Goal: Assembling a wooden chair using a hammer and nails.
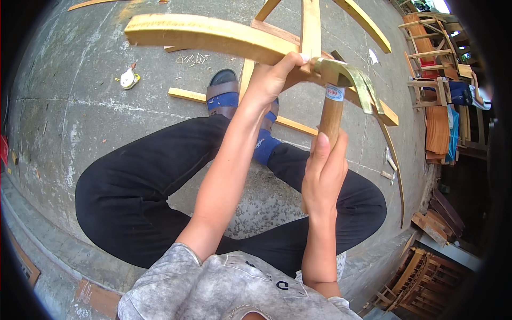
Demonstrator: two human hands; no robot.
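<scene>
The person's right hand has its grip wrapped around the wooden handle of a hammer, the thumb lying along the shaft. The hammer stands with its metal head uppermost and its claw pointing to the right. The left hand is just left of the hammer's head, its grip closed on a wooden frame at a joint, with the thumb pressed against the frame near the striking end. Whether metal and wood touch there cannot be told.

The frame spreads around the hammer's head: a thick, curved beam runs out to the left of it, and a straight slat rises beyond it. Well to the left of the hammer, on the concrete floor, lies a small white and yellow object; nearer to the hammer on that same side is a scatter of short pale sticks. A sandal worn over a blue sock also shows left of the hammer. To its right, a long, thin curved strip lies on the floor, and farther right than that are wooden chairs and a stack of brown curved boards.
</scene>
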